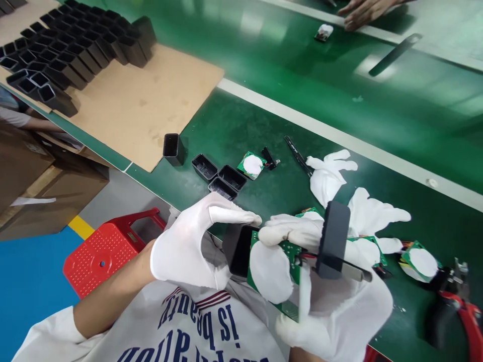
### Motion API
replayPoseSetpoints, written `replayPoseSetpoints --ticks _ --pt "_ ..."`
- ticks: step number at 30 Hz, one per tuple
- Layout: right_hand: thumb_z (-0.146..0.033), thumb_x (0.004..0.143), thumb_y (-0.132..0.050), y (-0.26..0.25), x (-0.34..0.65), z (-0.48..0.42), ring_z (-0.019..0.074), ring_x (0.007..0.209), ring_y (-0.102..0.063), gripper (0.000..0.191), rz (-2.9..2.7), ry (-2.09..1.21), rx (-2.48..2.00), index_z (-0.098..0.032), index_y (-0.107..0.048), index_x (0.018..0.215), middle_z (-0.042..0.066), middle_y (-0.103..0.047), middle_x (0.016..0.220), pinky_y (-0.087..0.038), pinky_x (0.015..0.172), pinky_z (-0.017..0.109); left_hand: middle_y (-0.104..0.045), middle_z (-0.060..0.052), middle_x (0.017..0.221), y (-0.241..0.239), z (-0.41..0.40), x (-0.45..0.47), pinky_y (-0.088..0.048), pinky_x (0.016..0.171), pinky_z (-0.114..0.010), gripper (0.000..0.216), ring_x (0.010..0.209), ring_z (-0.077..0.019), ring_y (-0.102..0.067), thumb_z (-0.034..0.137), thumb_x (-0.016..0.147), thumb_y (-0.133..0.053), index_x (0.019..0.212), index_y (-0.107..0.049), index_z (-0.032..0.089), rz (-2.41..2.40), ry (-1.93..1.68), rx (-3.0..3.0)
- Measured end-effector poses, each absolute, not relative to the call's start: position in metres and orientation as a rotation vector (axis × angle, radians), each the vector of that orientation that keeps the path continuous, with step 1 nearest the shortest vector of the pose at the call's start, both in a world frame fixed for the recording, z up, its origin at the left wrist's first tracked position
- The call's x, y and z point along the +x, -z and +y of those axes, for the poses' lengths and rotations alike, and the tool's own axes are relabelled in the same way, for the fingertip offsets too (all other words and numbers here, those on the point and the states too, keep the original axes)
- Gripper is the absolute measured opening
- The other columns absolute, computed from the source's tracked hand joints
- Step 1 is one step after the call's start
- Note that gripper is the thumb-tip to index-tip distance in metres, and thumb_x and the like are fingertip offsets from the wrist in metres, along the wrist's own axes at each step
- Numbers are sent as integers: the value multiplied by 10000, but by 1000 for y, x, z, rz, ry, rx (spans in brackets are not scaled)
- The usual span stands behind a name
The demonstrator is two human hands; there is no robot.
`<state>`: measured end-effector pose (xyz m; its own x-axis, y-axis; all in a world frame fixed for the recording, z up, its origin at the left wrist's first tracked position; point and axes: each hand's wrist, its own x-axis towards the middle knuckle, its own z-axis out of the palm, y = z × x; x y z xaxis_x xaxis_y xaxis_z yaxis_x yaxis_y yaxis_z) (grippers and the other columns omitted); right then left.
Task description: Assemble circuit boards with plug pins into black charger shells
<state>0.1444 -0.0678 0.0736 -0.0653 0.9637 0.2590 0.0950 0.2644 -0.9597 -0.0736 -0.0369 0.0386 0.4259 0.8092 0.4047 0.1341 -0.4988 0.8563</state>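
Left hand [196, 241], gloved, half-curled around black case [234, 250]; right hand [335, 301], fingers pinched on circuit board [272, 274] at case mouth, 3 o'clock from left hand. Black end cap [334, 236] at board's 2 o'clock. Red-handled pliers [458, 301] beyond, 3 o'clock.

head-worn view, forward and down

1 white-padded green board [277, 271], wired to a black cap [332, 239], tilts at an open black case [237, 254].

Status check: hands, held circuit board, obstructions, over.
Left hand around black case. Right hand holding white-padded circuit board at case's mouth. Loose white gloves just beyond, possible clutter.
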Motion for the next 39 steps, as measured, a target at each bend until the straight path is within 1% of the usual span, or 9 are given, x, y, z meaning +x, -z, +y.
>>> replayPoseSetpoints --ticks 3,10,15,17,20,25,30,36,39 --pt "-311 752 -1043 -77 141 -62 371 1071 -852 555 -1410 -1039 -913 -298 -794 1249 87 -874 1138 -726 958 542 -781 -73 1310 -37 -37 -72 -669 964 -442 819 1144 -298 -765 205 681 -870 1457 -631 311 774 -1098 1885" --pt "-204 690 -1071 -80 137 -64 353 1167 -832 654 -1388 -1114 -926 -326 -797 1270 42 -866 1184 -697 1048 513 -776 -77 1321 -36 -38 -76 -669 970 -451 795 1158 -304 -760 260 730 -910 1471 -628 313 780 -1057 1873" --pt "-238 732 -1054 -77 134 -65 344 1184 -817 664 -1410 -1133 -935 -357 -784 1326 26 -856 1243 -682 1079 533 -768 -79 1332 -34 -40 -80 -671 996 -457 775 1173 -300 -757 256 733 -907 1461 -645 297 772 -1074 1835" --pt "-301 758 -1044 -75 134 -67 353 1168 -817 628 -1420 -1099 -957 -357 -785 1327 30 -854 1216 -683 1068 558 -759 -83 1328 -33 -41 -81 -674 999 -456 726 1171 -293 -761 291 767 -900 1451 -657 286 778 -1079 1807" --pt "-329 725 -1066 -73 133 -69 363 1144 -820 621 -1436 -1067 -1008 -328 -797 1285 40 -847 1163 -689 1050 560 -748 -93 1321 -32 -43 -83 -679 988 -454 683 1176 -292 -765 334 808 -904 1445 -665 274 790 -1091 1784" --pt "-242 733 -1056 -76 130 -67 325 1149 -819 644 -1469 -1093 -960 -305 -777 1309 38 -842 1174 -698 1054 494 -748 -92 1319 -30 -45 -85 -680 997 -462 697 1165 -298 -767 349 776 -942 1420 -687 270 805 -1105 1747" --pt "-144 717 -1042 -76 127 -63 269 1168 -806 667 -1464 -1115 -908 -261 -777 1318 31 -833 1218 -670 1103 391 -750 -88 1329 -29 -44 -86 -676 988 -460 749 1159 -304 -770 250 726 -938 1426 -677 288 798 -1112 1748" --pt "-203 698 -1067 -80 130 -62 288 1162 -804 675 -1584 -1080 -1027 -306 -780 1301 14 -838 1211 -678 1080 422 -757 -100 1322 -26 -42 -87 -660 999 -448 744 1182 -289 -760 245 753 -892 1462 -665 270 776 -1150 1776" --pt "-194 710 -1051 -86 130 -57 265 1152 -817 640 -1646 -1069 -1051 -297 -775 1279 14 -842 1233 -686 1053 371 -760 -111 1320 -26 -42 -87 -668 984 -445 778 1182 -295 -764 191 715 -864 1462 -662 261 794 -1141 1791"
